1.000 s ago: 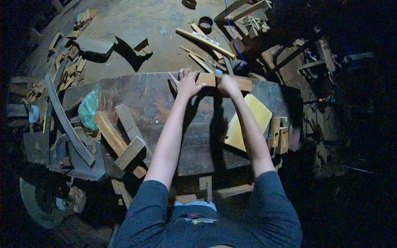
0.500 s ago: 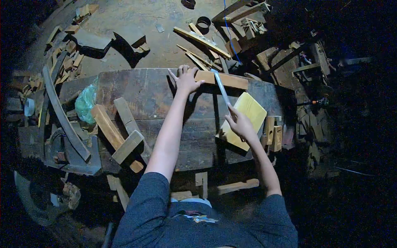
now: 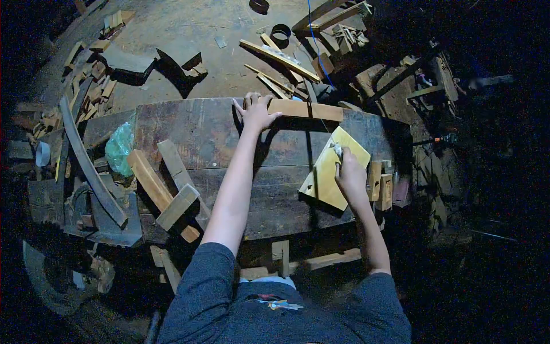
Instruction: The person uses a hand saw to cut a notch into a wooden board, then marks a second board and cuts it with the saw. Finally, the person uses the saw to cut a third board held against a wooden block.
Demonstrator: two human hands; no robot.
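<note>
A long wooden block (image 3: 306, 109) lies along the far edge of the dark workbench (image 3: 200, 123). My left hand (image 3: 258, 114) presses on the block's left end, with its fingers spread and curled over the far side. My right hand (image 3: 351, 175) is closed around the whitish grip (image 3: 337, 150) of a tool with a thin metal blade. That blade appears almost edge-on as a faint line slanting up toward the block. Under the right hand lies a yellow board (image 3: 326, 172), tilted at an angle on the bench.
Two small wooden blocks (image 3: 385, 192) stand right of the yellow board. On the left are stacked wooden pieces (image 3: 152, 178), a green plastic bag (image 3: 119, 148) and a long curved strip (image 3: 89, 163). Beyond the bench, sticks (image 3: 281, 60) and a dark ring (image 3: 281, 33) lie on the floor.
My right hand has moved right and slightly toward me, drawing the blade back from the block. The blade's broad bright side has turned to a thin line. My left hand stays on the block.
</note>
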